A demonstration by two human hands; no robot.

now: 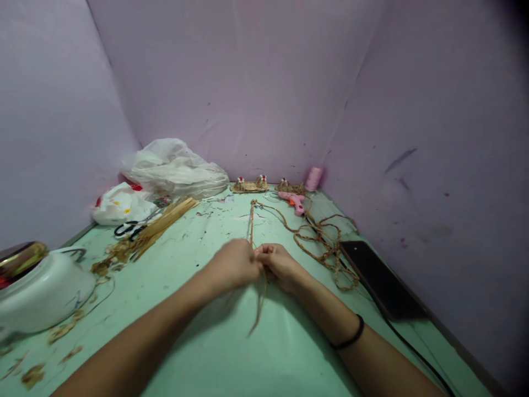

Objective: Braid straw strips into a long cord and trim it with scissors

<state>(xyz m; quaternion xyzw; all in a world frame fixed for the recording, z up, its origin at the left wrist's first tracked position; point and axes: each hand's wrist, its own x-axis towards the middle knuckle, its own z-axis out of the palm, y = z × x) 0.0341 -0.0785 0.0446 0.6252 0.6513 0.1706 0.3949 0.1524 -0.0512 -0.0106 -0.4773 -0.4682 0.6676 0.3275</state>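
Gripping one braided cord (pixel 252 223): left hand (pixel 238 262), right hand (pixel 280 266), both closed. Far right: one pink glue gun (pixel 297 202).

Rough, fibrous braided cord (pixel 252 221); thin, crinkled plastic bag (pixel 176 170); smooth plastic glue gun (pixel 295 199); smooth-faced phone (pixel 380 281)

On the table (pixel 231 364), fibre strips (pixel 169 220) lie left of the rope (pixel 252 223), phone (pixel 382 281) at its right, spool (pixel 314 179) behind glue gun (pixel 295 202).

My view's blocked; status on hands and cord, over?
Left hand, right hand closed together on braided cord. Loose strands trail below. Glue gun beyond, not blocking.
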